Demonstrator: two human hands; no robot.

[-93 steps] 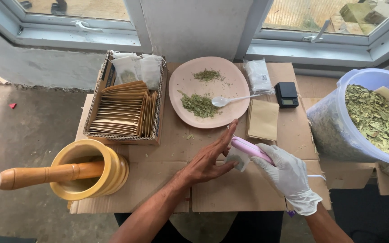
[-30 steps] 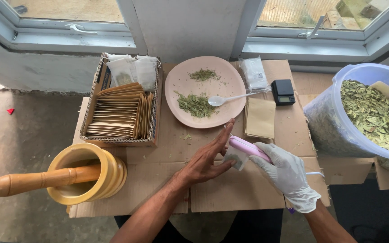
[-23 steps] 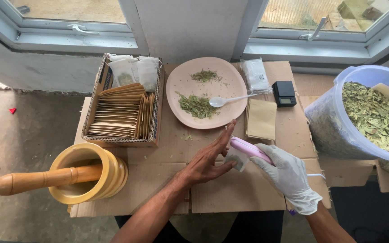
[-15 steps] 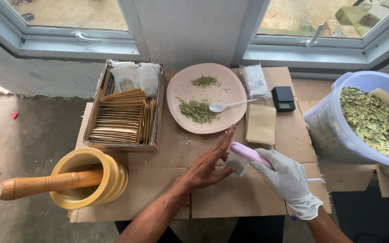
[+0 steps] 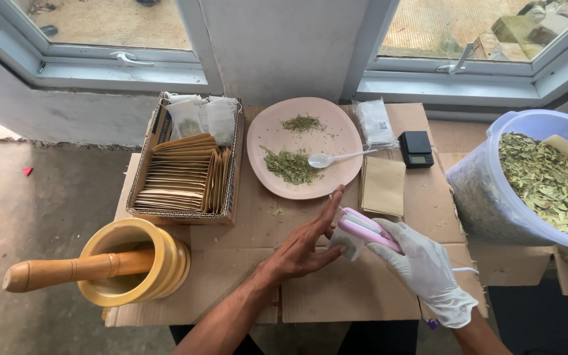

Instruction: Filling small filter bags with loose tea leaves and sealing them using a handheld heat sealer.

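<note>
1. A pink sealer (image 5: 363, 230) is held in the gloved right hand (image 5: 422, 269), which is wrapped around it. A small bag (image 5: 344, 246) is pinched at the sealer's tip, just above the cardboard table (image 5: 336, 296).
2. The bare left hand (image 5: 304, 246) is held flat and open, fingers straight, right beside the tip. A finger could be nipped or burned (the tip may be hot).
3. The small bag could be pulled crooked, so leaf bits could be spilled.
4. The pink plate (image 5: 304, 146) with its white spoon (image 5: 336, 158) is near and could be bumped.
</note>
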